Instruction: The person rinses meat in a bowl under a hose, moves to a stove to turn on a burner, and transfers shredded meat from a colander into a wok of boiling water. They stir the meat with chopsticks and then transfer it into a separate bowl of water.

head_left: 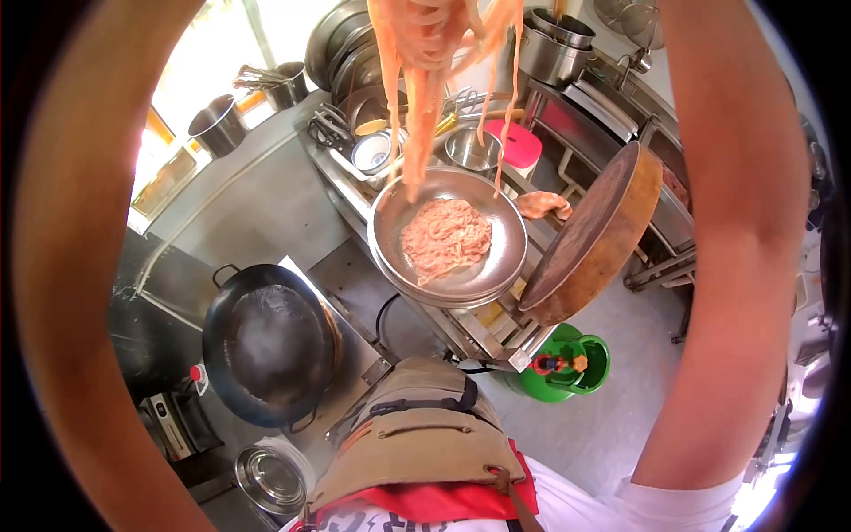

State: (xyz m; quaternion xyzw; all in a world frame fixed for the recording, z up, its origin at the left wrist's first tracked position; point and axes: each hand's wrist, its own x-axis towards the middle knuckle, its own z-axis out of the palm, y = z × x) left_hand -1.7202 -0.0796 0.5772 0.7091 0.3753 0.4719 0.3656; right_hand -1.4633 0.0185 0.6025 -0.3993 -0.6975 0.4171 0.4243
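Long, pale pink noodle-like strands (425,84) hang down from the top edge of the view. They dangle over a wide steel bowl (386,217), some reaching down to its far rim. Inside the bowl lies a heap of pinkish, stringy food (446,238). My left arm (66,230) rises along the left side and my right arm (731,266) along the right. Both hands are cut off beyond the top of the picture, so my fingers are hidden.
A steaming black wok (270,341) sits at left on a stove. A thick round wooden board (594,239) leans right of the bowl. Below stands a green gas cylinder (541,386). Steel pots (554,53) and a pink-lidded container (514,144) are behind.
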